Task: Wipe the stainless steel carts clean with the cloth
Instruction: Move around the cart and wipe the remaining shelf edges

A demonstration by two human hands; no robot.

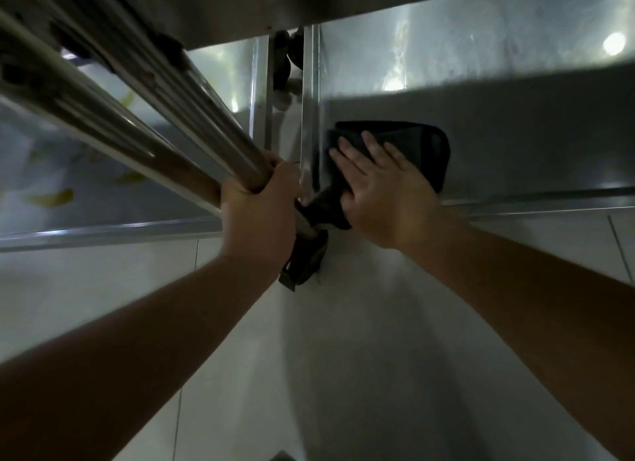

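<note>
I look down between two stainless steel carts. My right hand (378,189) lies flat, fingers straight, pressing a dark folded cloth (422,151) against the lower shelf (515,144) of the right cart, near its left corner. My left hand (261,213) grips the bottom of a steel cart leg (137,116) that runs up to the upper left. Below this hand sits a dark caster wheel (302,261). An upper shelf (275,3) crosses the top of the view.
The left cart's lower shelf (103,185) carries yellowish scraps (55,197). Further dark casters (285,68) show in the narrow gap between the carts. Pale floor tiles (343,357) fill the lower part of the view.
</note>
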